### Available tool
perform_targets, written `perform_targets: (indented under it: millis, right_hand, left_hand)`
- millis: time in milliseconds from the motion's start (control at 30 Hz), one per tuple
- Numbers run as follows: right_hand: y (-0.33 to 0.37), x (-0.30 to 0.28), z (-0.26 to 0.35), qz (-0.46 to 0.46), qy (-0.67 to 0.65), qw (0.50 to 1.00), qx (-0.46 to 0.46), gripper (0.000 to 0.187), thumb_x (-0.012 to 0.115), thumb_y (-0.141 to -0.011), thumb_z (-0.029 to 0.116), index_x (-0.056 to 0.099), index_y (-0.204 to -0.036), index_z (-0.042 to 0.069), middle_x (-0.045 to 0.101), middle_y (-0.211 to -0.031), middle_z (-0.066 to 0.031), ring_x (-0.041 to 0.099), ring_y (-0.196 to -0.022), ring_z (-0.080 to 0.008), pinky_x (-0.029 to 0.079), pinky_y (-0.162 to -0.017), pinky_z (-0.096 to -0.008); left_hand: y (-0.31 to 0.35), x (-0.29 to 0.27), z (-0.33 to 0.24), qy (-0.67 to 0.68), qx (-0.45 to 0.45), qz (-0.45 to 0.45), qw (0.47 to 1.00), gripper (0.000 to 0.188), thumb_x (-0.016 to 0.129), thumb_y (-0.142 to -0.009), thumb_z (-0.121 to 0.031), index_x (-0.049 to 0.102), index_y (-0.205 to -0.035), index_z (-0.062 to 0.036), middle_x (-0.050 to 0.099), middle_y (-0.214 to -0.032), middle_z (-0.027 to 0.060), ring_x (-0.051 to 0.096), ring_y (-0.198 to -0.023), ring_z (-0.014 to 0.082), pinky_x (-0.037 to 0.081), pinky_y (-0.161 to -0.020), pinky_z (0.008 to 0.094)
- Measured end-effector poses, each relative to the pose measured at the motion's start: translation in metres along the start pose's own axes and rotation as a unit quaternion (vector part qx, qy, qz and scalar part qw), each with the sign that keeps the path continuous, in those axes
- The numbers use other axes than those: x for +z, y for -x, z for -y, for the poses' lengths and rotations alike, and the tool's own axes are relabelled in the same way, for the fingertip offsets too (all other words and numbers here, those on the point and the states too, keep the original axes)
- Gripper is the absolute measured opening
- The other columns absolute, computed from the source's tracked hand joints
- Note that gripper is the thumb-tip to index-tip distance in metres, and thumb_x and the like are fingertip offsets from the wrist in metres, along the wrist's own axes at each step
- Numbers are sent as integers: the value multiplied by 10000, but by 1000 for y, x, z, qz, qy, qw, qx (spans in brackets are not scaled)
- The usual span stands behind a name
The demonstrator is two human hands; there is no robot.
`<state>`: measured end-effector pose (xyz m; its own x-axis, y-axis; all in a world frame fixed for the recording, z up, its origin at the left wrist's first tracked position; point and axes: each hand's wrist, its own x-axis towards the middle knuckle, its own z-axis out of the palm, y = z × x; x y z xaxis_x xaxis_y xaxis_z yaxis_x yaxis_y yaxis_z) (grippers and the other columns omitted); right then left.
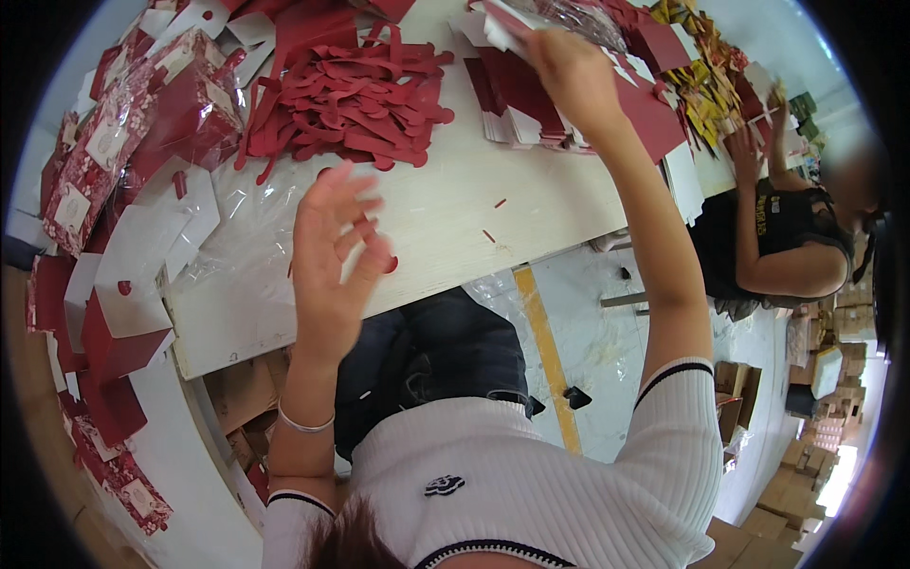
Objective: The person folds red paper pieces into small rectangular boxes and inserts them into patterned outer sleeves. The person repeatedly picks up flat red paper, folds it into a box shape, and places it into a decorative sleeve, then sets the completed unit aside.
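Observation:
My left hand (332,251) is raised over the near part of the white table (427,247), its fingers loosely curled and apart, slightly blurred. Small dark red bits show by its thumb and fingertips; whether they touch the hand I cannot tell. At the far side, my right hand (573,81) closes on a white and red piece of card (507,27), above a stack of red and white flat cards (521,100). Its fingertips are partly hidden. Beyond my left hand lies a heap of red paper strips (351,104) with rounded ends.
Patterned red boxes (90,171) and folded red-and-white cartons (128,313) crowd the left. Clear plastic film (242,228) lies near the table's left corner. At right, another person (787,232) works beside yellow packets (706,90). Brown cardboard boxes (796,484) stand on the floor.

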<state>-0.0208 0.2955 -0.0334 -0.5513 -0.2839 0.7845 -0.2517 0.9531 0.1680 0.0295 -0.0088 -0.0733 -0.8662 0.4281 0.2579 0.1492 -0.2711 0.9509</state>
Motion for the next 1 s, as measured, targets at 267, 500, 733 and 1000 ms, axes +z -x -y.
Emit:
perform_targets:
  millis: [267,500,733,1000]
  right_hand:
    - [-32,-59,84,38,-512,819,255,289,476,-907,251,602,-832,3,531,-655,49,455,-570,-11,374,-485,-183]
    - [-47,-66,123,-63,-553,806,201,272,491,-896,272,619,-883,32,482,-570,62,363,-440,8,269,-391,-151]
    - [-52,-79,114,-107,-437,879,157,185,526,-877,161,584,-921,-9,572,-794,-9,512,-697,-50,432,-595,-185]
    - [-45,-92,131,-222,-123,967,-31,306,658,-622,51,604,-922,16,563,-854,-94,501,-747,-246,392,-656,-327]
  left_hand:
    - [-50,-26,-68,-485,400,-38,777,909,758,-613,-357,281,-1321,-43,305,-1349,139,296,-1243,276,231,-1025,378]
    - [-67,-15,-119,-532,299,81,788,904,777,-588,-323,308,-1312,-54,379,-1306,133,372,-1191,273,257,-989,411]
    - [-98,-21,-101,-305,248,84,916,445,730,-670,-119,537,-1057,-13,583,-1006,97,554,-912,150,435,-787,267]
    - [-52,-11,-88,-301,327,-116,888,236,720,-690,-74,552,-833,11,569,-712,26,492,-632,72,414,-597,200]
